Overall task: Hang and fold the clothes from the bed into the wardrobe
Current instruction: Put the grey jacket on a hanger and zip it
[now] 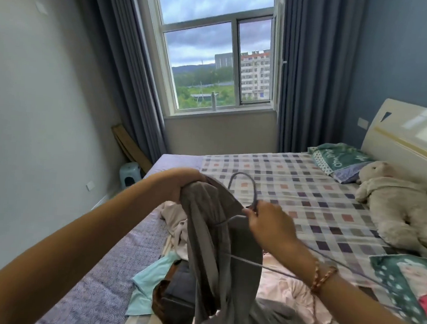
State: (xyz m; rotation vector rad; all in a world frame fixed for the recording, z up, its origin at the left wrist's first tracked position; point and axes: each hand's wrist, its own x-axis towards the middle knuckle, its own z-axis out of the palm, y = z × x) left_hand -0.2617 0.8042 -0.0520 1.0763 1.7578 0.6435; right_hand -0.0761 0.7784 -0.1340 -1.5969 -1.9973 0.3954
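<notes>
Ok, L fingers (181, 193) grip top of grey garment (214, 238), held up over bed (307, 183). R fingers (253, 215) pinch wire hanger (255, 194) neck, touching garment. Clothes pile (175, 225) on bed below.

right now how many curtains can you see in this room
2: the left curtain hangs left of the window, the right curtain hangs right of it. None seem hidden.
</notes>
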